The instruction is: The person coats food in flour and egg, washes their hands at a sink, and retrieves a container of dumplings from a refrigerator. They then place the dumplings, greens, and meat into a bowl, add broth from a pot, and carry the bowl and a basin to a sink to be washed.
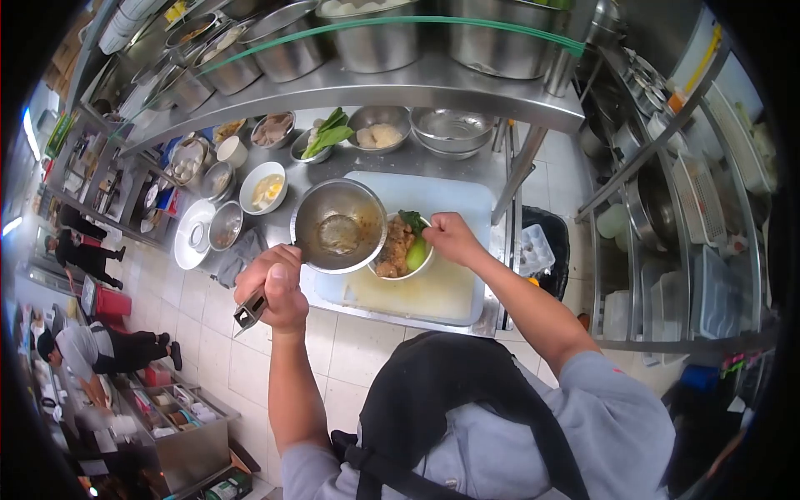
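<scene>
My left hand point(275, 287) is closed round a metal handle point(249, 314) whose end sticks out below the fist. The handle meets the rim of a steel bowl point(379, 208), held beside and partly over a white bowl point(429, 260). Inside the steel bowl lies a brownish, glossy residue point(339, 234). Brown saucy chunks point(395, 248) and green leafy vegetable point(416, 253) fill the white bowl. My right hand point(454, 239) pinches this bowl's right rim, thumb and fingers closed. Beneath them is a pale cutting board point(467, 204), wet with yellowish liquid in front.
Behind stand a bowl of green leaves point(329, 137), a bowl of pale pieces point(377, 136) and stacked steel bowls point(452, 129). A steel shelf point(358, 96) with several deep pans hangs above. At right are a black bin point(557, 258) and racks. Other people point(125, 350) stand at left.
</scene>
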